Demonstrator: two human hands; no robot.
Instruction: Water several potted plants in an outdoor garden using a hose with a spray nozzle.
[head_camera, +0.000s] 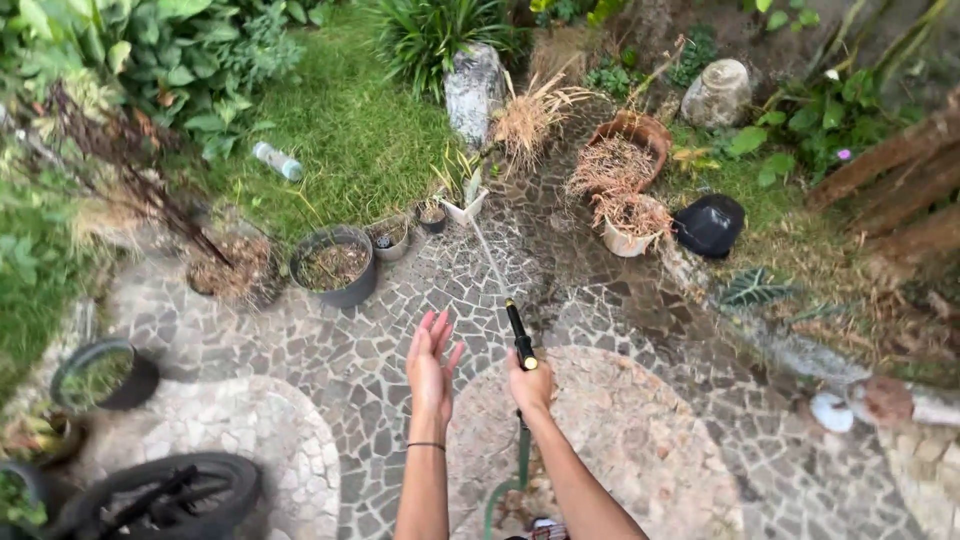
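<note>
- Nearest, bottom edge: green hose (519, 462) rises from the paving toward the right hand (530, 384). A dark tyre (175, 490) lies at bottom left.
- Right hand: fingers closed round the grip of the black spray nozzle (519, 333), brass collar just above the fist. Nozzle tilted up and away.
- Left hand (431, 362): fingers straight and spread, palm turned toward the nozzle, holding nothing; close beside the hose hand but apart from it. Thin dark band on the wrist.
- Thin water jet (487, 255) leaves the nozzle tip and reaches the small white planter (464, 205) at the far edge of the mosaic stone paving (330, 350).
- Judgement: the jet is narrow, so a steady wrist and a slow sweep across the pots would wet soil without blasting it out; the free hand should stay out of the stream.
- Mid-distance, left of the jet: round dark pot (335, 265), then smaller pots. Right: terracotta pots of dry grass (622, 165), black bag-like object (709, 224).
- Farthest: lawn (350, 130), standing stones, leafy shrubs.
</note>
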